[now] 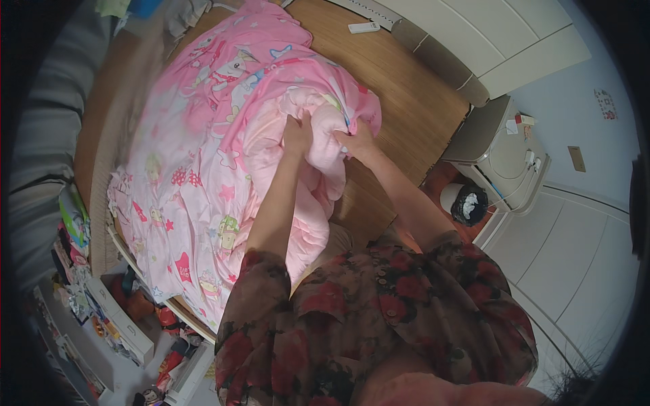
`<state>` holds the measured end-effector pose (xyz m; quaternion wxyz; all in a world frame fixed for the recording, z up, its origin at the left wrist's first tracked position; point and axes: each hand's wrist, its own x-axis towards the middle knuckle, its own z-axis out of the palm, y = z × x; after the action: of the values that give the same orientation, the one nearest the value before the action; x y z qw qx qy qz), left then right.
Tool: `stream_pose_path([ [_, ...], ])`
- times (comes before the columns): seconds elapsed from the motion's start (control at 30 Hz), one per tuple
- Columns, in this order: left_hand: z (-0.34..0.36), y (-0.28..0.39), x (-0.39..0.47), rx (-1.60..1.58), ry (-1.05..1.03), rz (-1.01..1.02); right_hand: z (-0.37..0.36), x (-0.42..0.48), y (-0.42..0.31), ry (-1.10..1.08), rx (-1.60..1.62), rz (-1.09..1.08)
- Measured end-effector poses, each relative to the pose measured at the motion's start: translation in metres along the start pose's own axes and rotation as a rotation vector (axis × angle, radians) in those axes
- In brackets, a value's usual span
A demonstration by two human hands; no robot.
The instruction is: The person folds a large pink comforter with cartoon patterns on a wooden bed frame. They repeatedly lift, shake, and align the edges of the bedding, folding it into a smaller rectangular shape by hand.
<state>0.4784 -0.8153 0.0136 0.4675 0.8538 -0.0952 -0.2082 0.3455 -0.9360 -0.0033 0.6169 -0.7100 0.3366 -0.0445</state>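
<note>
A pink cartoon-print duvet cover point(238, 81) lies bunched over the bed, with a paler pink quilt point(304, 228) showing from its opening. My left hand point(298, 133) grips a fold of the pale quilt near that opening; its fingertips are partly hidden in the fabric. To the right, my right hand point(359, 142) pinches the cover's edge together with a corner of the quilt. Between the two hands the quilt bulges in a thick, rounded fold. Its lower part hangs down toward my lap.
Bare wooden bed surface point(401, 86) shows right of the bedding, with a white remote control point(364, 27) near the headboard point(487, 30). A nightstand point(482, 132) holds chargers and cables. Beside it stands a lined trash bin point(467, 205). Cluttered drawers point(119, 319) stand lower left.
</note>
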Motion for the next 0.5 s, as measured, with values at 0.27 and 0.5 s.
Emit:
stream_pose_path([
  [0.27, -0.008, 0.021, -0.074, 0.055, -0.287, 0.589, 0.008, -0.031, -0.038, 0.274, -0.362, -0.525],
  [0.5, 0.008, 0.020, -0.051, -0.046, -0.688, 0.342, -0.023, -0.067, -0.084, -0.096, -0.382, -0.419],
])
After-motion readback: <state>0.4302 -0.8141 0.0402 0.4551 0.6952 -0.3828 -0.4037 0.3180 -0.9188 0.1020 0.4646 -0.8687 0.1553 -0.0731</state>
